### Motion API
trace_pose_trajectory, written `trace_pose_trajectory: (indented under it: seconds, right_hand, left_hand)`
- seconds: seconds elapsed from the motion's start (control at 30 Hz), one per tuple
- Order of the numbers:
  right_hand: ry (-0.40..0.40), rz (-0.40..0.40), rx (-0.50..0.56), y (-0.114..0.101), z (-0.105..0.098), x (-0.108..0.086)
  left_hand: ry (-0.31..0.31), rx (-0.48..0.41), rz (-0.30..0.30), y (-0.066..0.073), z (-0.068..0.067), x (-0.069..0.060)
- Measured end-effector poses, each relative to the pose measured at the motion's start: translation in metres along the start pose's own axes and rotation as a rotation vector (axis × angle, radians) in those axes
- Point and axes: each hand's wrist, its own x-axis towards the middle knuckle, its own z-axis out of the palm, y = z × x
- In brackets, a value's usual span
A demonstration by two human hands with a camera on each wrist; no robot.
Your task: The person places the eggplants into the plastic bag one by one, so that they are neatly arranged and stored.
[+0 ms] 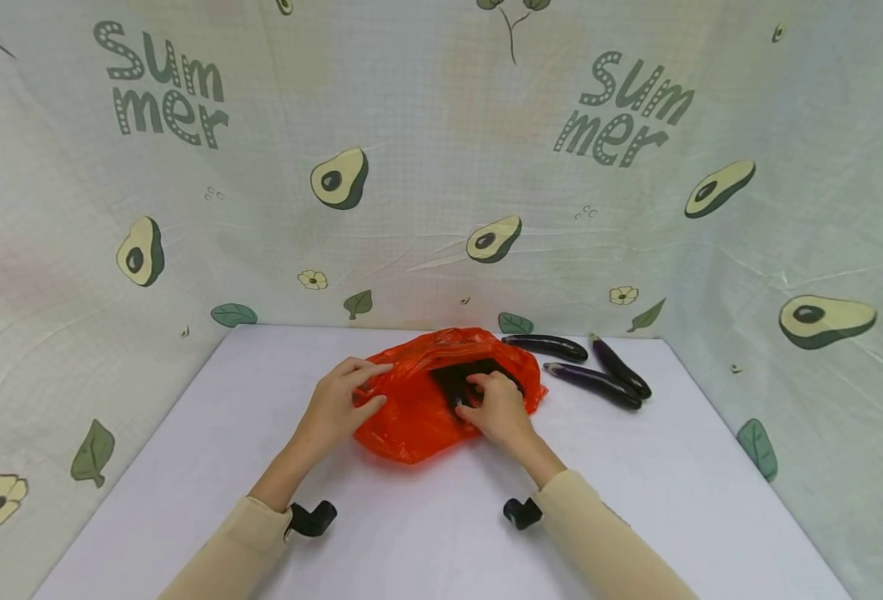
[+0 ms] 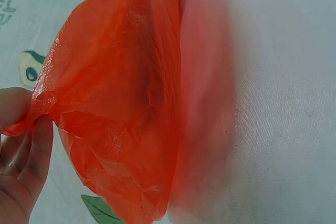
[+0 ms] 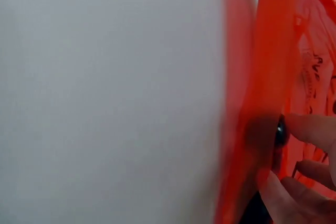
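A red plastic bag (image 1: 403, 425) lies on the table with its mouth toward me. My left hand (image 1: 338, 404) pinches the bag's left edge between thumb and fingers, as the left wrist view shows at the gathered plastic (image 2: 44, 106). Inside the bag's mouth, my right hand (image 1: 503, 410) has thumb and fingers curled about a dark, glossy eggplant (image 3: 282, 131). Much of that eggplant is hidden by the hand and the red film. More dark shapes (image 1: 452, 383) show inside the bag; how many, I cannot tell.
Three eggplants lie right of the bag: one (image 1: 546, 346) at the back, one (image 1: 594, 383) in front, and one (image 1: 619, 367) slanting at the right, touching or nearly touching the front one. A printed cloth (image 1: 411, 125) walls the white table (image 1: 426, 542) behind and at both sides.
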Motion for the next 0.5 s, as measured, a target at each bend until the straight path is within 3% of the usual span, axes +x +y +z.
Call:
trace_pose_trajectory:
  seconds: [0.27,0.5]
  right_hand:
    - [-0.041,-0.053,0.014,0.020,-0.046,-0.009]
    - [-0.012,-0.051,-0.049,0.059,-0.098,-0.015]
  left_hand:
    - [-0.001,0.002,0.009,-0.001,-0.001,0.000]
    - [-0.006,0.001,-0.008,0.000,-0.002,0.000]
